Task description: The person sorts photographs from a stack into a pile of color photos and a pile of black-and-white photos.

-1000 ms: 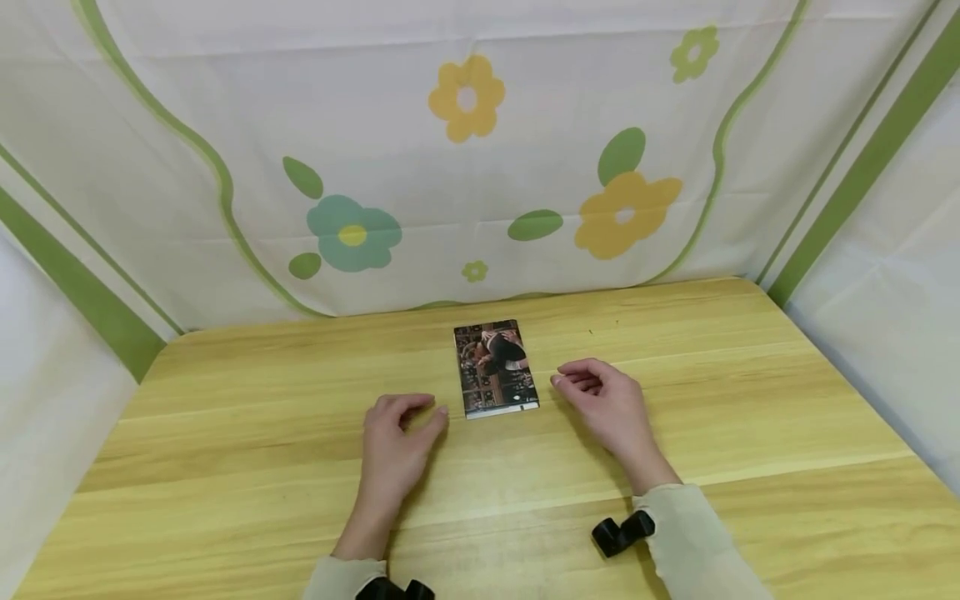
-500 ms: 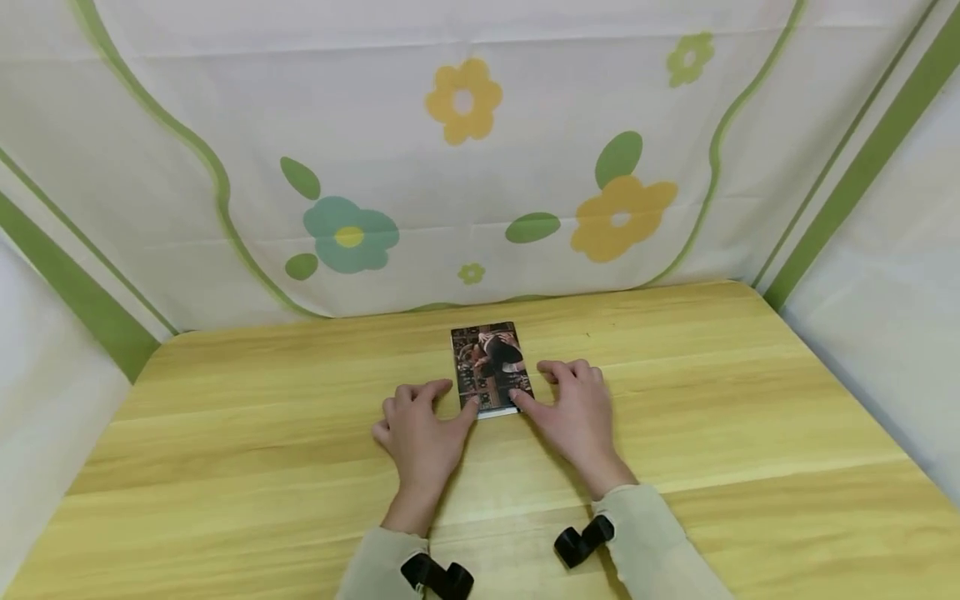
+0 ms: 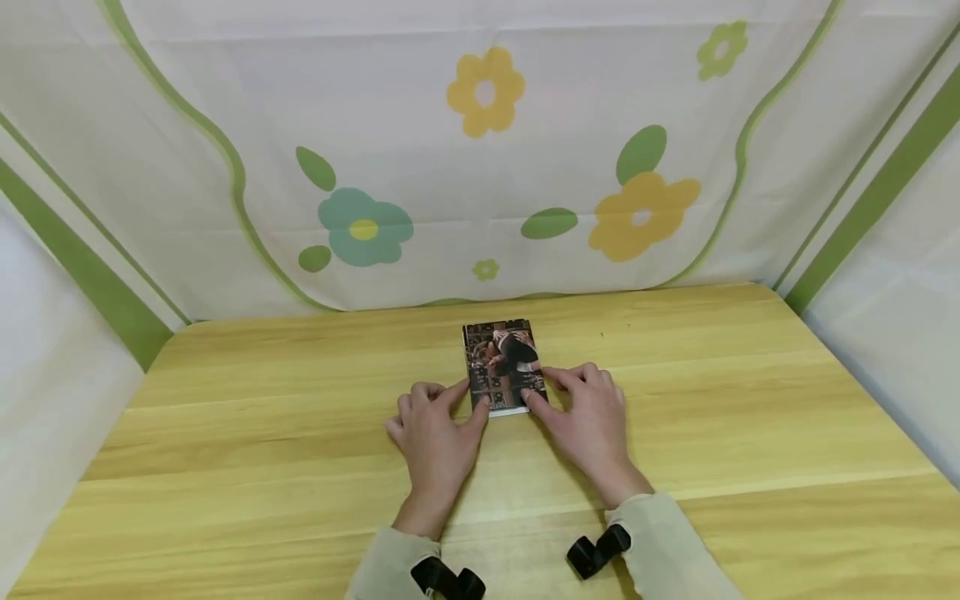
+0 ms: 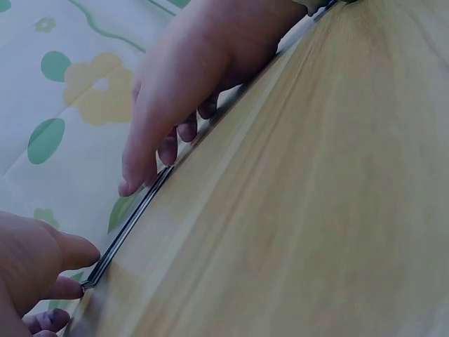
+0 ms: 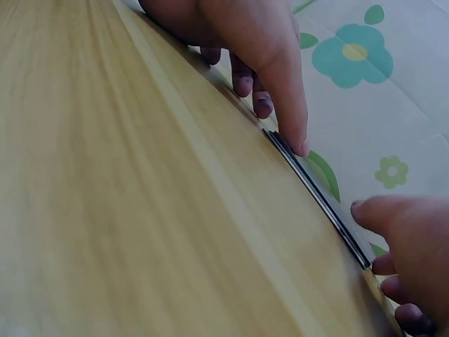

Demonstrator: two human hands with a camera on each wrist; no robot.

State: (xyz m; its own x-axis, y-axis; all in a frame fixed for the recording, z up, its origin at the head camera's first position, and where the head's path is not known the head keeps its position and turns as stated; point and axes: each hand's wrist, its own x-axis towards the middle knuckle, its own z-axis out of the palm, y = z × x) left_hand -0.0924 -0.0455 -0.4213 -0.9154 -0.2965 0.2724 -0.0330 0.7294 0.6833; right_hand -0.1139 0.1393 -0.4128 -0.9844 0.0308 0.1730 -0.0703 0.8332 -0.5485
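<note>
A thin booklet [image 3: 501, 360] with a dark photo cover lies flat on the wooden table [image 3: 712, 400], a little behind its middle. My left hand [image 3: 472, 395] rests at the near left corner, thumb against the near edge and forefinger along the left side. My right hand [image 3: 537, 385] mirrors it at the near right corner. In the left wrist view the booklet [image 4: 133, 225] shows as a thin dark edge, with my right hand's thumb [image 4: 133, 179] on it. In the right wrist view my left hand's thumb [image 5: 295, 133] touches the booklet [image 5: 316, 193]. The fingers lie relaxed, touching without lifting.
A flowered cloth [image 3: 480, 167] hangs behind the table and wraps round both sides. Black straps [image 3: 596, 550] sit on my wrists at the near edge. Bare wood lies left and right of the booklet.
Both hands moved inward from beside the booklet and now touch its near corners. The booklet has stayed where it was.
</note>
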